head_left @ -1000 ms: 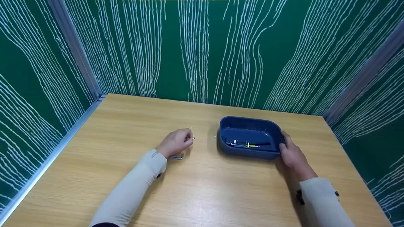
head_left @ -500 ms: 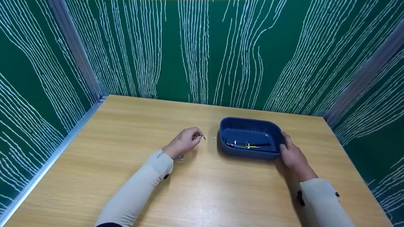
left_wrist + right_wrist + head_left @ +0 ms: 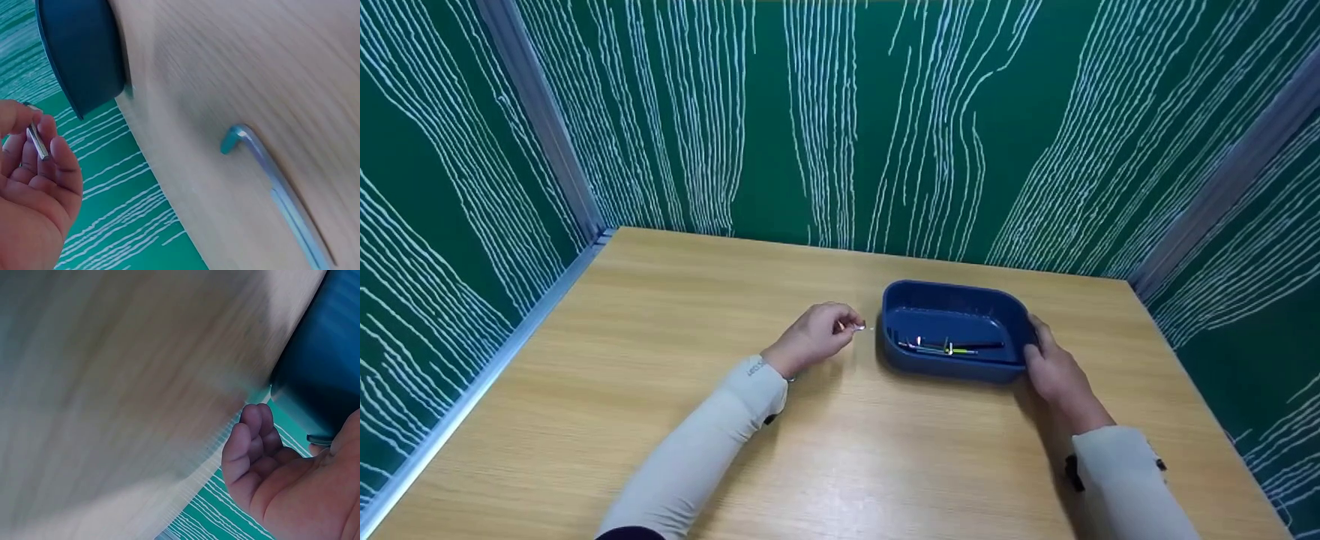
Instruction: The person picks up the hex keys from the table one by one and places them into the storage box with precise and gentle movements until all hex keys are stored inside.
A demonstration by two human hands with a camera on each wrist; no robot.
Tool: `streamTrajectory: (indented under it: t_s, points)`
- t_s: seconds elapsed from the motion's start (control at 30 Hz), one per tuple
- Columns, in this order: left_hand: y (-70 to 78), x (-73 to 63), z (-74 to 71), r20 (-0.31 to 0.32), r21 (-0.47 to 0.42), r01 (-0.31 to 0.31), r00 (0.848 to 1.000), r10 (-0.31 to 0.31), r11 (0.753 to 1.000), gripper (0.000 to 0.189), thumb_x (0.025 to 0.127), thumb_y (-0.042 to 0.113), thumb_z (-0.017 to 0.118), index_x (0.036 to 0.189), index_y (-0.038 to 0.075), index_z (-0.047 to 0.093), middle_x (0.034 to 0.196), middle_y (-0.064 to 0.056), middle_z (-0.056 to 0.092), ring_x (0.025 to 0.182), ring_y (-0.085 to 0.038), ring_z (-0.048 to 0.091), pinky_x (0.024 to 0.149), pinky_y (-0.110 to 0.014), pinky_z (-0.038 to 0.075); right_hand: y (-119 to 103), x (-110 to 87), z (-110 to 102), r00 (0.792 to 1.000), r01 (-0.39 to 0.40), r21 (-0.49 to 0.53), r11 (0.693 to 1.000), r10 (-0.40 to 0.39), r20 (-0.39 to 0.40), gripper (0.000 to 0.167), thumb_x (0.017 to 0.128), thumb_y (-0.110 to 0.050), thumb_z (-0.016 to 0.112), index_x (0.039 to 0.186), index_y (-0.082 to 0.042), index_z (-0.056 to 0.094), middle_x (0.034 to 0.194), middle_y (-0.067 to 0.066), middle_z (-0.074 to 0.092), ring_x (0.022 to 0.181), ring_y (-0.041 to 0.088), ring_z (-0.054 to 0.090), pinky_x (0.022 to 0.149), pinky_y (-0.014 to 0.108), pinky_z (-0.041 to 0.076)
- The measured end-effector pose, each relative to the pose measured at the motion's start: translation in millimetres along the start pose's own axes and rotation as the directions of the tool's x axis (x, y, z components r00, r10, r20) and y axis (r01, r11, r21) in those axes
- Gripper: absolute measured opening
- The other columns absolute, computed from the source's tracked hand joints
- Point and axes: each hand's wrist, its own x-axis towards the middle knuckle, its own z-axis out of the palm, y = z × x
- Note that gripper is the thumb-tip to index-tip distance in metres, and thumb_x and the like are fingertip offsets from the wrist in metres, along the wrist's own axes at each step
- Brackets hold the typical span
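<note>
My left hand point(image 3: 811, 339) pinches a small metal hex key point(image 3: 38, 142) between thumb and fingertips, just left of a dark blue box point(image 3: 952, 370). A larger hex key point(image 3: 270, 174) lies on the table; in the head view my left wrist hides most of it. My right hand point(image 3: 1059, 369) grips the box's right end, thumb over the rim and fingers outside. Within the box several thin items lie along the near wall, among them a black rod point(image 3: 988, 345) and a yellow-green piece point(image 3: 962, 351); their kinds are too small to tell.
A wooden table point(image 3: 840, 465) carries everything. Green walls point(image 3: 769, 120) with white wavy lines stand behind it and on both sides, with grey posts point(image 3: 544, 120) at the corners. A tiny white speck point(image 3: 872, 328) shows just left of the box.
My left hand has moved right toward the box with the small hex key, whose metal now shows at the fingertips. The right hand and the box have stayed in place.
</note>
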Motion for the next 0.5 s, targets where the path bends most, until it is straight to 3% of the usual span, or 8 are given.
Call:
streamTrajectory:
  t_s: [0.17, 0.5]
  points:
    - [6.8, 1.4, 2.8, 0.009, 0.018, 0.019, 1.0, -0.02, 1.0, 0.016, 0.096, 0.018, 0.057, 0.107, 0.012, 0.067, 0.106, 0.001, 0.063, 0.097, -0.015, 0.055, 0.093, -0.029, 0.049, -1, -0.4, 2, 1.0, 0.003, 0.011, 1.0, -0.003, 0.0, 0.06, 0.103, -0.041, 0.017, 0.154, -0.026, -0.012, 0.16, 0.02, -0.006, 0.145, 0.047, 0.0, 0.11, 0.069, 0.007]
    - [20.0, 8.5, 16.5, -0.022, 0.087, 0.031, 0.999, -0.03, 0.996, 0.008, 0.093, 0.027, 0.06, 0.092, 0.021, 0.065, 0.092, 0.007, 0.059, 0.087, -0.012, 0.053, 0.081, -0.026, 0.047, -1, -0.4, 1, 1.0, -0.02, 0.043, 0.999, 0.02, 0.015, 0.059, 0.103, -0.043, 0.017, 0.152, -0.032, -0.015, 0.161, 0.016, -0.01, 0.146, 0.046, -0.003, 0.11, 0.068, 0.006]
